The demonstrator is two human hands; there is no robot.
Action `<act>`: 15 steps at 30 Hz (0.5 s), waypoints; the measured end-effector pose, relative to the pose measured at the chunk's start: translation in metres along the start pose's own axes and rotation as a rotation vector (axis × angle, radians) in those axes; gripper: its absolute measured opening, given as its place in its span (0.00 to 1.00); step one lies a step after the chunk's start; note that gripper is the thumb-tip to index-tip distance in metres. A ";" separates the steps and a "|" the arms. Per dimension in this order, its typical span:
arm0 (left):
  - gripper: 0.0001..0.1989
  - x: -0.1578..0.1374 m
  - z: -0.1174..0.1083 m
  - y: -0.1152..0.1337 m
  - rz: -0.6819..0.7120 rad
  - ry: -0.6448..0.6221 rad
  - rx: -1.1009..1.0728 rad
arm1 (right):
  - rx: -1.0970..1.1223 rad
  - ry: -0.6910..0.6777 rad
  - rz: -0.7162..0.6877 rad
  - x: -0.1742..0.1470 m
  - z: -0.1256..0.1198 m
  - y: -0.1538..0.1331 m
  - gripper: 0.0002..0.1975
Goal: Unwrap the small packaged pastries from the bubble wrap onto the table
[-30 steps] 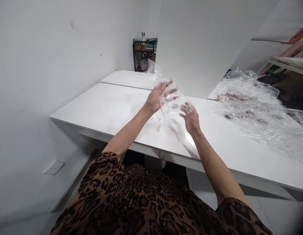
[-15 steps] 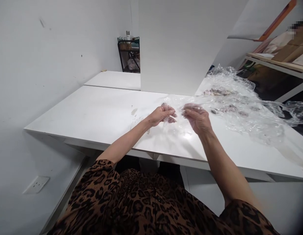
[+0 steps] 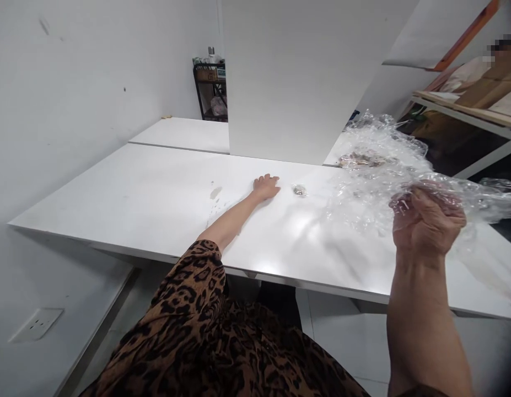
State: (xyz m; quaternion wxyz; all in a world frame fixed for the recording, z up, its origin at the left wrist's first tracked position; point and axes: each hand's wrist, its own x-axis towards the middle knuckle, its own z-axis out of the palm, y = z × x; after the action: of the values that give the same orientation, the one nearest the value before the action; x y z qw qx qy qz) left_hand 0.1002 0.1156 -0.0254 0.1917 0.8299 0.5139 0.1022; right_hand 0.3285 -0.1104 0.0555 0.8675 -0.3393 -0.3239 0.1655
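Observation:
My left hand [image 3: 266,188] rests on the white tabletop [image 3: 156,187] with its fingers spread and nothing in them. Just right of it, apart from the fingertips, lies a small dark item in clear plastic [image 3: 299,190], too small to name. My right hand [image 3: 429,220] is raised over the right side of the table, its fingers closed on clear plastic film. That film merges with a large crumpled heap of clear plastic [image 3: 383,143], so I cannot tell where one piece ends. Several brownish items [image 3: 360,160] show within the heap.
A tall white panel [image 3: 305,77] stands at the table's back. White wall [image 3: 73,82] bounds the left side. Behind are a black shelf rack [image 3: 211,91] and, at right, a wood-topped bench [image 3: 466,105] with cardboard. Wet-looking marks [image 3: 216,193] spot the tabletop.
Both hands were close together at clear plastic film. My right hand has moved right with film in it; my left has opened flat, and the small wrapped item now lies in plain view.

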 end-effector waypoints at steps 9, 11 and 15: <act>0.25 0.013 0.051 0.065 0.270 0.098 -0.062 | -0.280 -0.027 -0.226 -0.012 -0.016 -0.001 0.08; 0.23 0.016 0.056 0.071 0.306 0.065 0.039 | -0.316 -0.077 -0.184 -0.019 -0.014 0.011 0.05; 0.18 0.016 0.052 0.068 0.265 0.072 0.027 | -0.400 -0.211 -0.081 -0.031 -0.015 0.025 0.03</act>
State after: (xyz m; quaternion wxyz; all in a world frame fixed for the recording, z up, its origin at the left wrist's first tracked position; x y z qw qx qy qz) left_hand 0.1818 0.0916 -0.0441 0.1468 0.8887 0.4079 0.1494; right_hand 0.3144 -0.1150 0.0155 0.7504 -0.4720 -0.4523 0.0977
